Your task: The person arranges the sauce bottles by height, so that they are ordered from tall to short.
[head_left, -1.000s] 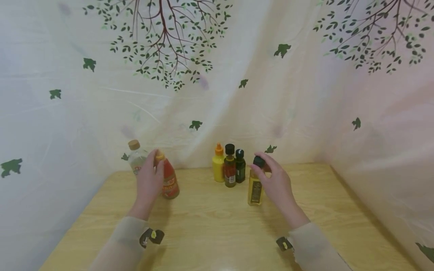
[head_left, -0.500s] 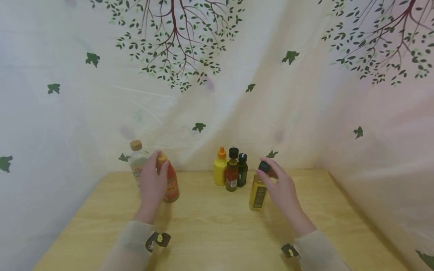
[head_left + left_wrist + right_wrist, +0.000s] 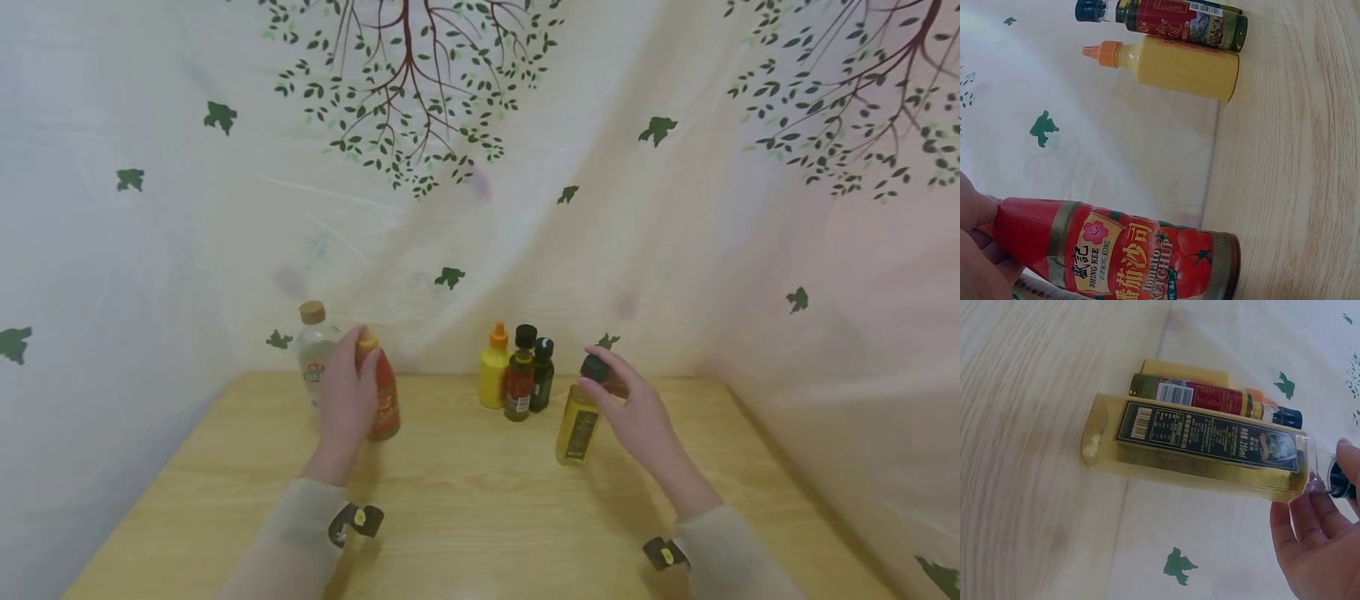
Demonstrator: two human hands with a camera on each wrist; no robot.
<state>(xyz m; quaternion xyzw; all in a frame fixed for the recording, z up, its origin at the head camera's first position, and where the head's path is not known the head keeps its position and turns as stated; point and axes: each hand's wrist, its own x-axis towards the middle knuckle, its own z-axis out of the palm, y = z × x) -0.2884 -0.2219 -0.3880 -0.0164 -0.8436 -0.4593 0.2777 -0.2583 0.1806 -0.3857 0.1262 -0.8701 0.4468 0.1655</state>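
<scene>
My left hand (image 3: 348, 392) grips the red tomato ketchup bottle (image 3: 386, 402) by its yellow cap and neck; its label faces the camera in the left wrist view. Partly behind that hand stands a clear bottle (image 3: 312, 346) with a tan cap. With thumb and fingers, my right hand (image 3: 637, 408) pinches the black cap of a square bottle of yellow oil (image 3: 579, 427). This oil bottle leans, its cap toward the right. In the right wrist view the dark label of the oil bottle (image 3: 1210, 440) shows, and the hand's fingers (image 3: 1310, 522) are at its neck.
Between the hands, at the back of the wooden table (image 3: 480, 500), stand a yellow squeeze bottle (image 3: 493, 377) with an orange nozzle, a red-labelled olive oil bottle (image 3: 519, 383) and a small dark green bottle (image 3: 542, 379). Behind them hangs a pale leaf-printed curtain (image 3: 420, 242).
The oil bottle has gone from nearly upright to leaning, its cap moving right with my right hand. My left hand keeps its grip on the ketchup bottle. The head view has shifted slightly.
</scene>
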